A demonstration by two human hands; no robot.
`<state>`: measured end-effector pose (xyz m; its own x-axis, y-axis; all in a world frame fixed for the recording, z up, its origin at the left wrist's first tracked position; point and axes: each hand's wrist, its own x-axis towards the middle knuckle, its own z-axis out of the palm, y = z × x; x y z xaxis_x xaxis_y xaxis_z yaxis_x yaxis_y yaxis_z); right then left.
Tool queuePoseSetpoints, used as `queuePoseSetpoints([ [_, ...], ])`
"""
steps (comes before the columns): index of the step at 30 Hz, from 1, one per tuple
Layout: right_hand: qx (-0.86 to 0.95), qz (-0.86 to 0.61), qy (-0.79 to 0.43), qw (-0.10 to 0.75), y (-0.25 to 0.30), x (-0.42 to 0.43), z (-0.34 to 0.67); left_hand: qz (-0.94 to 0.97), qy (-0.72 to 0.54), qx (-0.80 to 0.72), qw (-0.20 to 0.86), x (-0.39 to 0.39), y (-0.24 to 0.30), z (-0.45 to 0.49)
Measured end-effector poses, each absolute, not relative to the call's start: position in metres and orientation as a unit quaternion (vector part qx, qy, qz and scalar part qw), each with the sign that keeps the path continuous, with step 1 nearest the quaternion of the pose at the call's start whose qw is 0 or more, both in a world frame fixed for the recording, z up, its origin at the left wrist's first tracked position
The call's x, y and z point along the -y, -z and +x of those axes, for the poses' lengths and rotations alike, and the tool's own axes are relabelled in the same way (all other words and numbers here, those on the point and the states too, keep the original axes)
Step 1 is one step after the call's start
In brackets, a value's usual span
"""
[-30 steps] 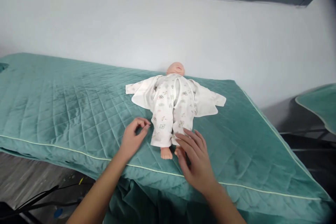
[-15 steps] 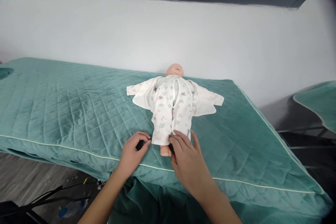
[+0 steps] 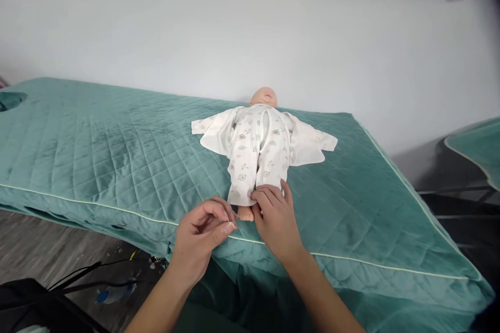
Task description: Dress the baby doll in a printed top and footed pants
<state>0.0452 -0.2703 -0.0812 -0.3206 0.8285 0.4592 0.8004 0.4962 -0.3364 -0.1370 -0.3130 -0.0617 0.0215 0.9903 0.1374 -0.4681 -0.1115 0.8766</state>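
A baby doll (image 3: 263,98) lies on its back on a teal quilted bed (image 3: 117,145), head toward the wall. It wears a white printed romper (image 3: 255,153), and a white printed garment lies spread open under its shoulders. My right hand (image 3: 274,218) covers the doll's foot on the right and pinches the romper's leg cuff there. My left hand (image 3: 203,237) hovers just left of the doll's bare foot (image 3: 246,213), fingers curled with thumb and forefinger nearly meeting, holding nothing I can see.
A white wall runs behind the bed. A second teal-covered surface (image 3: 478,148) shows at the right edge. Dark cables and a blue-capped bottle (image 3: 113,294) lie on the wooden floor at lower left.
My right hand slid up from beside the doll's feet and closed on the right leg cuff. My left hand shifted right toward the doll's bare foot.
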Motion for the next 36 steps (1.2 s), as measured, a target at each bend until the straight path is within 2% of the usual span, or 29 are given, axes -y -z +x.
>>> queuePoseSetpoints([
  [8, 0.812, -0.456, -0.059, 0.360, 0.060, 0.288, 0.051, 0.496, -0.635, -0.270, 0.527, 0.324, 0.044, -0.139],
  [13, 0.813, -0.458, -0.054, 0.356, 0.059, 0.296, 0.050, 0.542, -0.648, -0.267, 0.464, 0.327, 0.037, -0.138],
  [20, 0.810, -0.464, -0.093, 0.347, 0.060, 0.305, 0.051, 0.550, -0.651, -0.258, 0.455, 0.328, 0.035, -0.136],
  [26, 0.799, -0.462, -0.097, 0.374, 0.054, 0.313, 0.051, 0.548, -0.651, -0.274, 0.449, 0.327, 0.037, -0.133],
  [28, 0.793, -0.450, -0.122, 0.392, 0.051, 0.318, 0.052, 0.579, -0.649, -0.307, 0.386, 0.327, 0.039, -0.135],
  [29, 0.787, -0.441, -0.148, 0.406, 0.048, 0.322, 0.053, 0.615, -0.639, -0.333, 0.321, 0.327, 0.040, -0.136],
  [33, 0.711, -0.399, -0.305, 0.493, 0.034, 0.334, 0.054, 0.735, -0.549, -0.396, -0.034, 0.322, 0.046, -0.142],
  [36, 0.648, -0.386, -0.378, 0.537, 0.023, 0.340, 0.051, 0.752, -0.513, -0.390, -0.136, 0.319, 0.051, -0.142],
])
